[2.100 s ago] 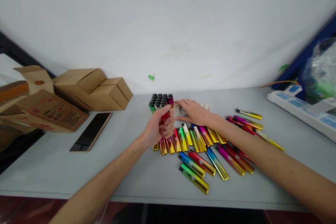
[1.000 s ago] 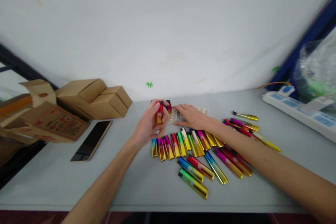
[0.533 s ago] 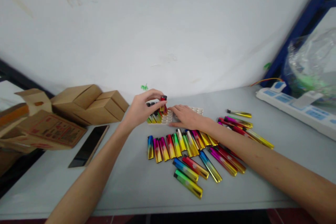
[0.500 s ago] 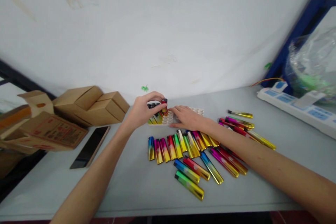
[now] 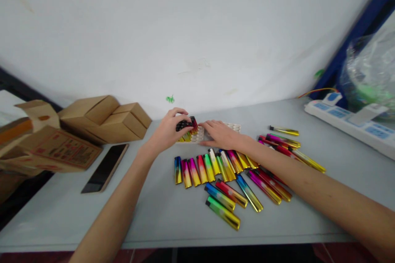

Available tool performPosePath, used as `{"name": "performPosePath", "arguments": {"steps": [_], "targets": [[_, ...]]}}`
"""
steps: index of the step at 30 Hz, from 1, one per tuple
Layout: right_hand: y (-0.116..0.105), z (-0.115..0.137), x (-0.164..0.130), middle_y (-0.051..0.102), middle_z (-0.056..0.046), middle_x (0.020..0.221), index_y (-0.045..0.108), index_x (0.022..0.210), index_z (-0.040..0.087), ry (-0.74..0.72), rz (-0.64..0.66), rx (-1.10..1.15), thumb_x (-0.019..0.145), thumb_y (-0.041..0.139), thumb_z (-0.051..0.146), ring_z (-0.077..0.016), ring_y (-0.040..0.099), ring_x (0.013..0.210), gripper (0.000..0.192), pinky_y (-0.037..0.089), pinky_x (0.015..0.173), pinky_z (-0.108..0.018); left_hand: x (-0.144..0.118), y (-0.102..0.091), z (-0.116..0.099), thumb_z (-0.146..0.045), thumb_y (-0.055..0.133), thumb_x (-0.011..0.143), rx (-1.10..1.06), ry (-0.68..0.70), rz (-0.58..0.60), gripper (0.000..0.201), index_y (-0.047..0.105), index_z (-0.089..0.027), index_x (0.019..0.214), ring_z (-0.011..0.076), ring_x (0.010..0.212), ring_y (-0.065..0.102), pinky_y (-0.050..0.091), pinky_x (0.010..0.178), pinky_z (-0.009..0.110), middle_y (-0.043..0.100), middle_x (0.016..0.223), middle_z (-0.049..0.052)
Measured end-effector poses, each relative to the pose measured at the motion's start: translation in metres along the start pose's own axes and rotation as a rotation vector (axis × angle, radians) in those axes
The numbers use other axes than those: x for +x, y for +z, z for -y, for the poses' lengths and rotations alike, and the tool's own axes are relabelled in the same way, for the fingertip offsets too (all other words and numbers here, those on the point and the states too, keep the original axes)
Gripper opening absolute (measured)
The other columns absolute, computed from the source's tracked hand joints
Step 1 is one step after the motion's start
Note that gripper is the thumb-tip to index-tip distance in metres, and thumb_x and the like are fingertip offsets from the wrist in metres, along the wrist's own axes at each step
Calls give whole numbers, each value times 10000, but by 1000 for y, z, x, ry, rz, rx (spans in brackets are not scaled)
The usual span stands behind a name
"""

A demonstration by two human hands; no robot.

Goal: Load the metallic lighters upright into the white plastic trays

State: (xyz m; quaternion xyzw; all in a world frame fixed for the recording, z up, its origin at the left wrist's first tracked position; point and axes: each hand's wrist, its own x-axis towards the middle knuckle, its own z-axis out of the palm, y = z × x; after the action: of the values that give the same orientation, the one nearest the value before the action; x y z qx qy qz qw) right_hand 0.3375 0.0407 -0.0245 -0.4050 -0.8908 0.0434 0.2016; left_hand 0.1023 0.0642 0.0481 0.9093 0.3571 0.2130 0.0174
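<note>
My left hand [image 5: 171,130] is at the left part of a white tray with many small holes [image 5: 200,134], its thumb and fingers curved apart around the black tops of several upright lighters [image 5: 194,125] standing in it. A red lighter stands by my thumb tip. My right hand [image 5: 219,134] lies with extended fingers over the middle of the tray and hides part of it. In front of the tray, a row of shiny coloured lighters with golden ends [image 5: 202,170] lies on the table. More loose lighters [image 5: 222,213] lie nearer to me and beside my right forearm.
Brown cardboard boxes [image 5: 101,119] and an open printed carton [image 5: 66,148] stand at the left. A phone [image 5: 105,168] lies beside them. A white power strip [image 5: 348,120] runs along the right, near a clear plastic bag [image 5: 370,65]. The wall rises behind the grey table [image 5: 160,213].
The red lighter that my left hand held raised is now lower, among the others in the tray. My left fingers have spread from it. My right hand stays on the tray.
</note>
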Motion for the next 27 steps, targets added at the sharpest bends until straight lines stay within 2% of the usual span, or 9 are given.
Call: {"name": "performPosePath", "arguments": {"steps": [7, 11, 14, 18, 20, 21, 22, 24, 27], "targets": [[-2, 1, 0, 648, -222, 1314, 487, 1420, 74, -1, 16, 0, 991, 639, 509, -351, 638, 1156, 630, 484, 1013, -492, 5, -7, -2, -333, 593, 964, 50, 24, 104, 204, 727, -198, 1038, 324, 1234, 568, 456, 1121, 554, 604, 1271, 141], [-1, 0, -1, 647, -222, 1313, 480, 1428, 79, -7, 4, 6, 991, 637, 509, -355, 636, 1162, 633, 482, 1018, -502, 9, 0, 2, -330, 573, 971, 58, 5, 137, 214, 723, -188, 1026, 323, 1248, 573, 454, 1132, 546, 588, 1284, 152], [1, -1, -1, 645, -222, 1314, 481, 1425, 89, -11, -5, 7, 989, 639, 512, -356, 633, 1168, 628, 479, 1018, -507, 7, 8, -5, -280, 582, 967, 64, 14, 76, 224, 688, -200, 1147, 317, 1280, 555, 455, 1132, 528, 555, 1355, 156], [1, -2, -1, 640, -220, 1316, 472, 1429, 91, -6, 4, 6, 992, 633, 515, -353, 625, 1184, 630, 472, 1025, -500, -14, 1, -37, -295, 630, 964, 93, 30, -111, 352, 598, -220, 1306, 325, 1354, 502, 428, 1151, 505, 537, 1416, 165], [1, -2, -1, 643, -215, 1308, 474, 1425, 96, -2, 14, 1, 993, 634, 509, -353, 619, 1192, 619, 470, 1024, -493, -33, -9, -57, -322, 586, 1000, 142, -40, -209, 237, 623, -211, 1206, 305, 1284, 552, 436, 1118, 466, 603, 1317, 146], [2, -2, -1, 644, -212, 1304, 478, 1421, 101, -1, 15, 1, 993, 633, 510, -351, 617, 1192, 611, 470, 1022, -491, -44, -14, -64, -345, 576, 1006, 171, -100, -256, 161, 640, -212, 1070, 291, 1168, 604, 463, 1054, 444, 650, 1174, 120], [2, -2, -1, 645, -211, 1302, 485, 1413, 105, -1, 14, 2, 995, 629, 513, -350, 617, 1189, 602, 470, 1021, -488, -54, -18, -70, -366, 558, 1012, 198, -183, -278, 187, 617, -215, 919, 272, 1017, 635, 486, 959, 417, 659, 999, 88], [3, -3, -1, 644, -209, 1304, 494, 1405, 108, -2, 8, 4, 998, 618, 522, -348, 617, 1184, 594, 472, 1021, -483, -75, -20, -74, -410, 512, 1022, 211, -342, -183, 320, 529, -222, 762, 238, 775, 617, 465, 774, 376, 609, 767, 40], [4, -5, -1, 641, -209, 1308, 486, 1416, 104, -9, 2, 6, 997, 617, 526, -352, 612, 1191, 609, 471, 1032, -484, -99, -9, -70, -496, 500, 997, 179, -519, 66, 365, 513, -227, 750, 251, 719, 608, 413, 698, 368, 620, 739, 46]]}}
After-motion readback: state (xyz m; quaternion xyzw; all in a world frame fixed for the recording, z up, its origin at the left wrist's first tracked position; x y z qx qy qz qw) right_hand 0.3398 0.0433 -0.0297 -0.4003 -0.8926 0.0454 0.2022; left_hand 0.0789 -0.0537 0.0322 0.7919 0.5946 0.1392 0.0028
